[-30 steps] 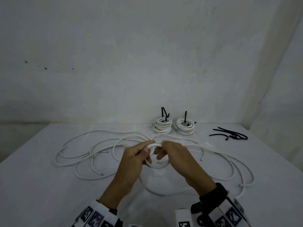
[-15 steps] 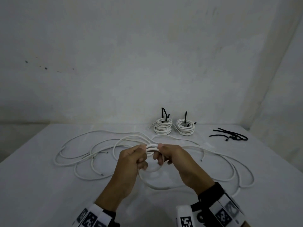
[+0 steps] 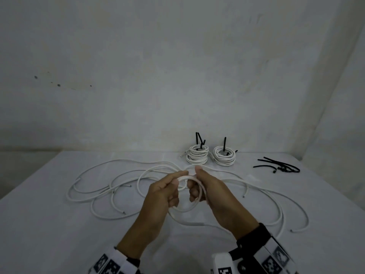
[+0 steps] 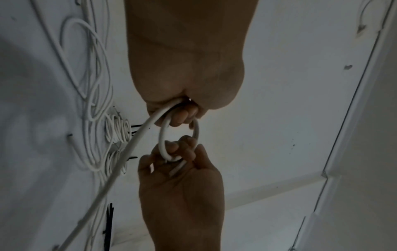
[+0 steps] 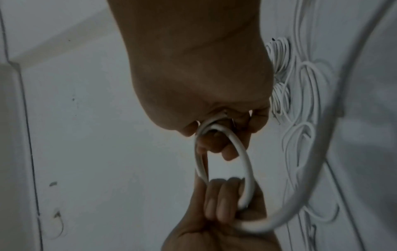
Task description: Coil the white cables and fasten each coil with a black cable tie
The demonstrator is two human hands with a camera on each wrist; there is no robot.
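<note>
Head view: left hand [image 3: 160, 194] and right hand [image 3: 209, 190] raised over the table's [image 3: 49, 224] middle, each with fingers curled round opposite sides of a small white coil [image 3: 189, 177]. Only a couple of turns made; the cable's tail [image 3: 193, 224] trails down to the table. Two tied coils [image 3: 211, 157] sit at the far edge, spare black cable ties [image 3: 280, 167] at the far right corner. Risk: springy cable could pop open if either pinch loosens; the tail may snag the loose cables [image 3: 102, 186] lying left.

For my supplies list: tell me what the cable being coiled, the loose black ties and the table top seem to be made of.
Cable: likely a smooth white plastic jacket; it bends into a tight loop and shows a slight sheen.
Black ties: probably matte plastic or rubber; thin strips that keep a curve.
Table top: plain matte white; whether cloth or laminate, I cannot tell.
</note>
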